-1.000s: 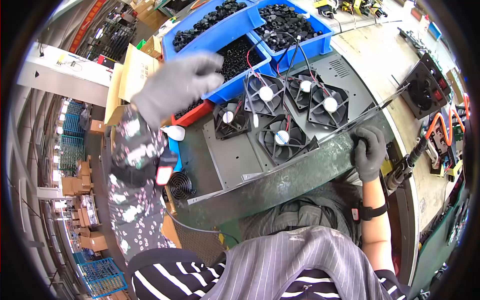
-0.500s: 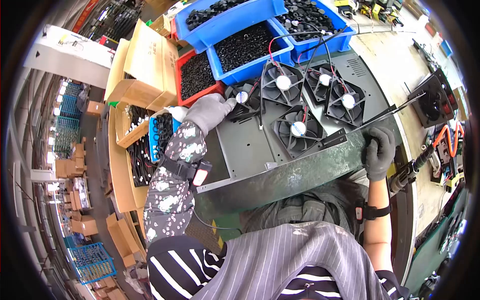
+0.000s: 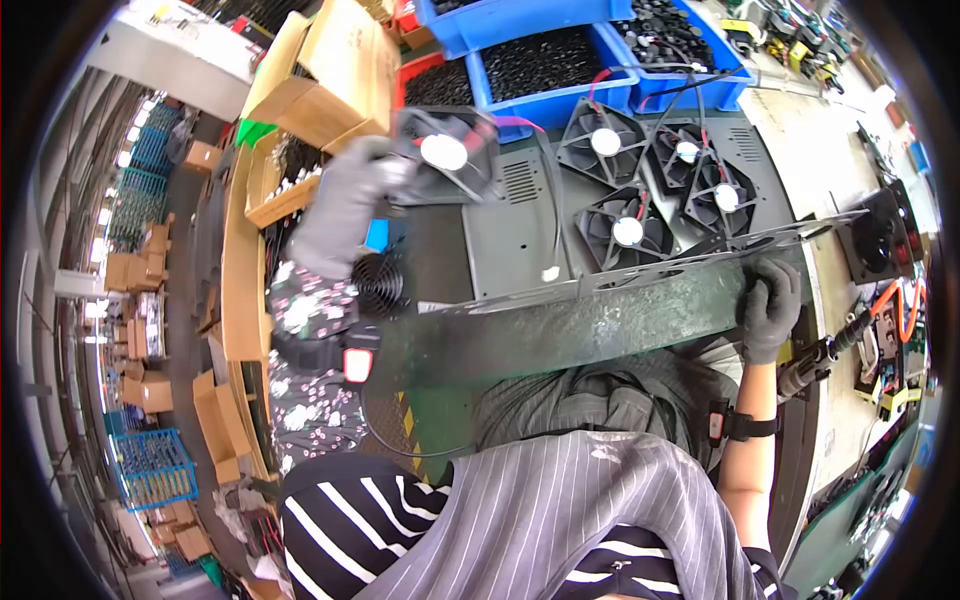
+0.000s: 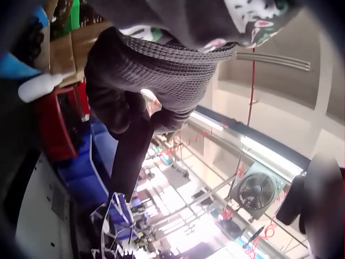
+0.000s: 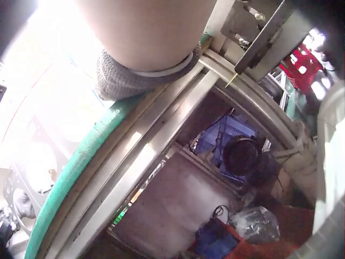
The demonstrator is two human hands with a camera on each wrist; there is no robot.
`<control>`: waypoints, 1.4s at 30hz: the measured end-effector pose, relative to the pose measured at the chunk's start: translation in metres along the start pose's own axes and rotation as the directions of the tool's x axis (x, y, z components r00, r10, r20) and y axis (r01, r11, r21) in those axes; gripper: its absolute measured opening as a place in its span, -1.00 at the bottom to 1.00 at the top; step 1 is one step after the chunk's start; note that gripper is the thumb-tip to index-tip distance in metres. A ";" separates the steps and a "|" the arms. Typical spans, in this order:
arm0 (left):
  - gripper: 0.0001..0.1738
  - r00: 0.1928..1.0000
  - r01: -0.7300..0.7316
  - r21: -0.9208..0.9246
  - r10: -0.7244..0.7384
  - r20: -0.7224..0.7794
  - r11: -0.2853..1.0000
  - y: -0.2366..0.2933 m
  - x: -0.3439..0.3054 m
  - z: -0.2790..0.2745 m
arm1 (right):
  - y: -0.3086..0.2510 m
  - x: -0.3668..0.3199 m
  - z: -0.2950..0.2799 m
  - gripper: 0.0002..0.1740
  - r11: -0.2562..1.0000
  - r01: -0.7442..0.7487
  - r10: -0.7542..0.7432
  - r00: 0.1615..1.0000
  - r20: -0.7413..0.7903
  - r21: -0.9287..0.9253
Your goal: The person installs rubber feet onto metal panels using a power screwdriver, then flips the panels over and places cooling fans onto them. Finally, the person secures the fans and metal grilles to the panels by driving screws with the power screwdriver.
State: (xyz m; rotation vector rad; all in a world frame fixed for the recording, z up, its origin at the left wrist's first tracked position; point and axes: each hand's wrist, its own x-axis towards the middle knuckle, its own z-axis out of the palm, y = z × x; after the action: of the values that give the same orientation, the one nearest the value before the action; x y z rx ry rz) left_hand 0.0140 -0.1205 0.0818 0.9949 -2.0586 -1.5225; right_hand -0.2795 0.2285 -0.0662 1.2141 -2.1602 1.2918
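Left wrist: hand (image 4: pixel 148 81) grips fan (image 4: pixel 132 156), long axis slanting dn.

A square, white-hubbed black plastic fan (image 3: pixel 447 155) is gripped by its edge in the left hand (image 3: pixel 340 200), its thin cable (image 3: pixel 556 215) trailing beyond.

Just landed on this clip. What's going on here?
A person's left hand has a fan in its grip, held up near the left end of a metal panel. Four other fans lie on the panel, and blue bins of small black parts stand behind it. The right hand rests at the edge of the green bench, with nothing seen in it.
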 end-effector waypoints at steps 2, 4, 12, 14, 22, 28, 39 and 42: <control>-0.54 0.973 -0.064 -0.220 0.012 -0.228 0.973 0.002 -0.032 -0.040 | 0.000 -0.002 0.000 -0.77 0.999 -0.026 0.026 1.000 0.003 0.034; -0.65 0.924 -0.195 -0.342 0.055 -0.378 0.919 -0.006 -0.067 -0.087 | 0.008 -0.004 0.000 -0.77 0.999 -0.017 0.016 1.000 0.027 0.045; -0.78 0.562 -0.127 -0.580 -0.423 -0.711 0.805 -0.150 -0.197 -0.173 | 0.050 -0.016 0.004 -0.74 0.996 0.050 -0.054 0.997 0.050 0.079; -0.77 0.478 -0.017 -0.610 -0.529 -0.701 0.793 -0.178 -0.204 -0.162 | 0.047 -0.015 0.005 -0.73 0.995 0.047 -0.053 0.997 0.053 0.093; -0.68 0.531 0.539 0.328 -0.011 -0.847 0.776 -0.155 -0.184 -0.158 | 0.036 -0.011 0.002 -0.75 0.997 0.064 -0.067 0.995 0.069 0.045; -0.73 0.886 0.096 0.278 0.045 -0.462 0.956 -0.040 -0.098 -0.056 | -0.001 0.001 -0.001 -0.81 1.000 0.004 -0.003 0.999 0.037 -0.014; -0.39 0.983 0.137 0.700 -0.186 -0.006 0.701 -0.057 -0.046 0.076 | -0.009 0.005 -0.007 -0.81 0.995 -0.068 0.067 0.998 -0.017 -0.068; -0.36 0.984 0.124 0.627 -0.175 0.020 0.769 -0.060 -0.052 0.081 | -0.007 0.005 -0.008 -0.81 0.994 -0.068 0.067 0.998 -0.009 -0.082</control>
State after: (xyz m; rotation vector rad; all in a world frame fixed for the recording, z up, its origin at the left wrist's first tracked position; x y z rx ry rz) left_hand 0.0125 -0.0382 0.0033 1.3743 -2.6772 -0.9365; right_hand -0.2778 0.2316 -0.0550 1.1129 -2.2446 1.2187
